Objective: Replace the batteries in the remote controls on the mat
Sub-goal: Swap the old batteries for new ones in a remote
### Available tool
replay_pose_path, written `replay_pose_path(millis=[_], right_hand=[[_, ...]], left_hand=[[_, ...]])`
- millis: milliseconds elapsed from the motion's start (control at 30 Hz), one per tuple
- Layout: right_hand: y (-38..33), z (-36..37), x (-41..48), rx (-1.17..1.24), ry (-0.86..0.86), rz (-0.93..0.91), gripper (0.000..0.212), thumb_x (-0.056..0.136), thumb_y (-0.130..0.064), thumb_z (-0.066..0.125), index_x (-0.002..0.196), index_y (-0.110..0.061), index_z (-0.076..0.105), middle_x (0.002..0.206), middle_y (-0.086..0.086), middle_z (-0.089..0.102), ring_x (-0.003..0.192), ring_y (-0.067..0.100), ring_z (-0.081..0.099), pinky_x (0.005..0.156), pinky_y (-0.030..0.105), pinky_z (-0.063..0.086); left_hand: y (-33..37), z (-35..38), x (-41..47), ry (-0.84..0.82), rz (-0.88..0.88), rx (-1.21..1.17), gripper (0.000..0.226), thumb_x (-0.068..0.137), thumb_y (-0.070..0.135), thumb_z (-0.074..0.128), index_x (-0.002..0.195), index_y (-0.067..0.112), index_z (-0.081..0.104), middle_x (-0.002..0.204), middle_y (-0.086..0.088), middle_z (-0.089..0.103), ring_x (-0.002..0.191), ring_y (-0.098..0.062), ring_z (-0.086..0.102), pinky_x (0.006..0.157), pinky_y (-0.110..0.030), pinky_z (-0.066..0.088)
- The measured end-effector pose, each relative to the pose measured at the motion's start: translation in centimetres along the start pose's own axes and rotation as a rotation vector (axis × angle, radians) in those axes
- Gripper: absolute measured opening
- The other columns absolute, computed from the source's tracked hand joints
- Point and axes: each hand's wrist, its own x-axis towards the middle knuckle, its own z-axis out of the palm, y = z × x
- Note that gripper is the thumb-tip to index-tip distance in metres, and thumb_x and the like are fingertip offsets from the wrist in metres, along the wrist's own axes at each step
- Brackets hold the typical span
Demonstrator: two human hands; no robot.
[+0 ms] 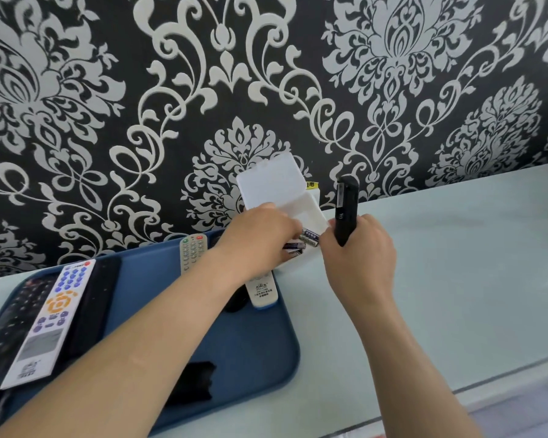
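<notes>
My right hand [359, 248] is shut on a black remote [346, 207], held upright above the table with its back toward me. My left hand [260, 235] reaches into an open white plastic box [285, 197], fingers closed over several batteries [304, 240] lying inside; which battery it grips is hidden. On the blue mat [253, 343] lie a white remote with blue and orange buttons [49, 320], black remotes [95, 305] beside it, a grey remote [192, 251] and a white remote [263, 290] under my left forearm. A black battery cover [192, 382] rests on the mat's near part.
The pale blue table [456, 263] stretches right of the mat. A black and white patterned wall [266, 90] stands directly behind the box. The table's front edge [503, 368] runs at the lower right. A small yellow label [311, 184] shows behind the box lid.
</notes>
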Motion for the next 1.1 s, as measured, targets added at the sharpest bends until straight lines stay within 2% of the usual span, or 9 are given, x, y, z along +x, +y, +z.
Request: replay_pose_path(millis=[133,233,367,467,600,667,767,900,1100], right_hand=[[0.4,-0.2,0.1,0.056,-0.023,0.043,0.015,0.089,-0.024,0.055,0.08,-0.014,0.063,0.078,0.004,0.057,0.07,0.027,0.057,0.065,0.039,0.045],[0.5,-0.4,0.2,0.08,-0.048,0.087,0.012,0.087,-0.023,0.056,0.081,-0.016,0.064,0.078,0.009,0.063,0.073,0.03,0.058,0.07,0.042,0.05],[0.5,-0.5,0.2,0.085,-0.073,0.119,0.011,0.085,-0.021,0.057,0.084,-0.016,0.066,0.081,0.008,0.064,0.076,0.029,0.058,0.072,0.042,0.05],[0.5,-0.6,0.1,0.085,-0.085,0.141,0.011,0.085,-0.021,0.056,0.086,-0.016,0.067,0.082,0.008,0.065,0.077,0.029,0.058,0.072,0.041,0.05],[0.4,-0.5,0.0,0.084,-0.089,0.134,0.01,0.084,-0.018,0.056,0.085,-0.016,0.066,0.08,0.007,0.064,0.075,0.028,0.058,0.071,0.039,0.05],[0.4,-0.3,0.0,0.073,-0.086,0.134,0.01,0.084,-0.018,0.056,0.084,-0.014,0.065,0.079,0.008,0.064,0.074,0.029,0.058,0.069,0.039,0.05],[0.4,-0.1,0.2,0.059,-0.081,0.129,0.01,0.084,-0.018,0.056,0.083,-0.013,0.065,0.078,0.008,0.064,0.073,0.029,0.058,0.067,0.038,0.05],[0.6,-0.1,0.2,0.06,-0.08,0.135,0.009,0.083,-0.017,0.057,0.082,-0.011,0.064,0.078,0.008,0.064,0.074,0.03,0.058,0.067,0.038,0.049],[0.7,-0.3,0.3,0.079,-0.093,0.127,0.008,0.085,-0.017,0.059,0.084,-0.013,0.066,0.078,0.007,0.065,0.076,0.029,0.058,0.068,0.038,0.049]], left_hand=[[1.1,-0.4,0.3,-0.031,0.051,0.141,0.027,0.088,0.021,0.057,0.113,0.028,0.064,0.095,-0.003,0.061,0.091,-0.026,0.061,0.064,-0.032,0.042],[1.1,-0.7,0.6,-0.125,0.034,0.084,0.033,0.084,0.013,0.056,0.112,0.026,0.065,0.1,-0.002,0.066,0.093,-0.026,0.062,0.073,-0.036,0.052],[1.1,-0.9,0.8,-0.214,0.006,-0.019,0.042,0.08,0.006,0.056,0.114,0.029,0.063,0.101,0.0,0.063,0.092,-0.023,0.061,0.073,-0.036,0.053],[0.9,-0.6,0.9,-0.183,-0.02,-0.054,0.039,0.082,0.007,0.058,0.115,0.026,0.062,0.104,-0.002,0.062,0.093,-0.023,0.059,0.071,-0.033,0.049],[0.4,0.1,1.1,-0.122,-0.12,-0.248,0.044,0.085,0.019,0.066,0.128,0.024,0.057,0.116,0.0,0.065,0.105,-0.02,0.06,0.091,-0.035,0.05],[0.3,0.2,1.0,-0.059,-0.142,-0.249,0.041,0.088,0.019,0.064,0.128,0.022,0.058,0.117,-0.002,0.066,0.108,-0.02,0.06,0.094,-0.036,0.049],[0.7,0.4,1.0,-0.056,-0.1,-0.196,0.036,0.085,0.028,0.064,0.121,0.022,0.063,0.112,-0.005,0.067,0.104,-0.026,0.061,0.088,-0.038,0.051],[1.6,0.3,1.8,-0.102,-0.037,-0.052,0.014,0.083,0.024,0.063,0.091,0.014,0.069,0.087,-0.007,0.063,0.08,-0.028,0.062,0.07,-0.039,0.054],[1.8,0.8,2.5,-0.121,-0.058,-0.119,0.029,0.086,0.038,0.066,0.108,0.019,0.068,0.091,-0.005,0.065,0.087,-0.027,0.061,0.075,-0.036,0.054]])
